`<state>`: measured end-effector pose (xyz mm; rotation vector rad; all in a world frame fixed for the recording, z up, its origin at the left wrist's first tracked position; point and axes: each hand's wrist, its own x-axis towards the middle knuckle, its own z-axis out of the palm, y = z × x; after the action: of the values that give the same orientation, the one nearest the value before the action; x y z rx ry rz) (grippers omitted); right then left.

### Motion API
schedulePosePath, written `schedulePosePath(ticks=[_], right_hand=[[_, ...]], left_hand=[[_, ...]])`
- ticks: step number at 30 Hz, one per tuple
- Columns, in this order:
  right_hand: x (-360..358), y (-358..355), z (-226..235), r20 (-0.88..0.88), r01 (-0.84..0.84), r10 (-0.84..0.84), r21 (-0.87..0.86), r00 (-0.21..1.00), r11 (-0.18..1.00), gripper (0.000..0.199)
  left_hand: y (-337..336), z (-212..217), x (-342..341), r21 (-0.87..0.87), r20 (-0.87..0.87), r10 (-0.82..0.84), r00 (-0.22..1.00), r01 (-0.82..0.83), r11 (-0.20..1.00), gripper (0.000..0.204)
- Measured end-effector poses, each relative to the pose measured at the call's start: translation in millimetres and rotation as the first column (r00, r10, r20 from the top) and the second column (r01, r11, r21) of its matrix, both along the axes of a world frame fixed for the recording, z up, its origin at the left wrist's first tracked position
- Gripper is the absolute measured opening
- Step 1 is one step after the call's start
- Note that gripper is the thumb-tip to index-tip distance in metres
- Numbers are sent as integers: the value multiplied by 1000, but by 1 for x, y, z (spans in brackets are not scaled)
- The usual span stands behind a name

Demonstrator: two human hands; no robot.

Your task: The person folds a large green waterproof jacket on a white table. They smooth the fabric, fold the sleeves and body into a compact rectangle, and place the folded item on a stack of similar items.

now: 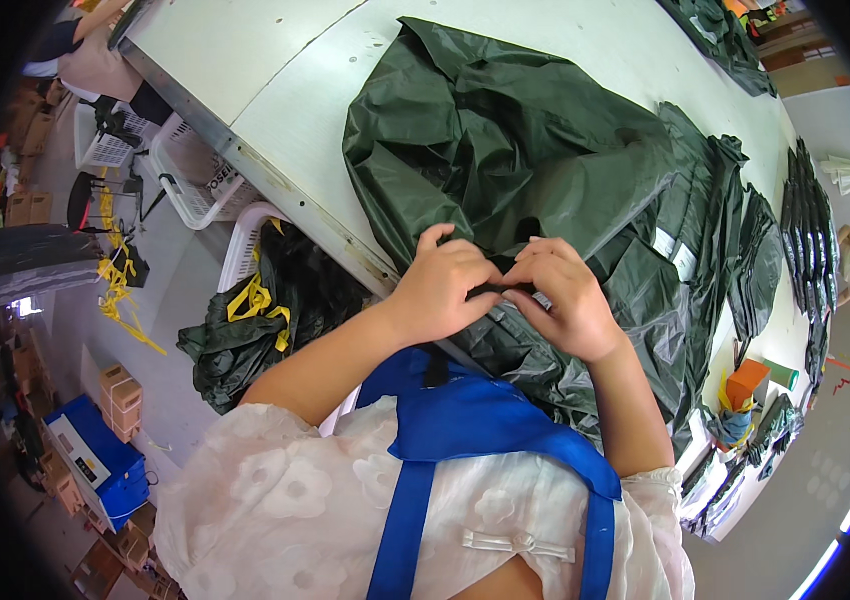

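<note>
A large dark green sheet of thin, shiny fabric (505, 130) lies crumpled on the white table (285, 110). At its near edge my left hand (442, 287) and my right hand (567, 295) meet, fingertips close together. Both hands are closed in a pinch on the edge of this green fabric, just above the table's near side. The fingers hide the exact spot they grip. More folded green fabric (645, 300) with a white label lies beneath and to the right of my right hand.
Stacks of folded dark green pieces (755, 260) line the table's right side. An orange box (746, 384) stands at the right. White baskets (195, 175) sit along the left edge, one heaped with dark fabric (310, 285) and yellow strips. Another person (100, 65) is at the far left.
</note>
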<state>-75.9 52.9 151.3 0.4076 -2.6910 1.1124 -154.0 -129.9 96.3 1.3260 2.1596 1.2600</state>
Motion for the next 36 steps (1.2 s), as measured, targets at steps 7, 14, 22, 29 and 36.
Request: schedulePosePath(ticks=[7,14,22,29,36], right_hand=[[-12,-11,-22,269,251,-291,175,918,952,26],[-5,-2,-64,642,-131,-379,601,667,788,38],[-67,9,-44,327,218,-348,373,879,902,35],[-169,19,-143,126,318,-345,196,930,928,33],[-230,6,-158,372,457,-585,379,721,805,50]], left_hand=[[-12,-28,21,-132,-4,6,1000,-6,991,15],[27,-22,-94,6,-70,132,989,-132,991,11],[64,-102,-162,-654,-138,266,954,-289,699,41],[5,-76,-157,47,649,515,559,-706,707,36],[-55,-82,-161,-13,941,266,208,-764,645,13]])
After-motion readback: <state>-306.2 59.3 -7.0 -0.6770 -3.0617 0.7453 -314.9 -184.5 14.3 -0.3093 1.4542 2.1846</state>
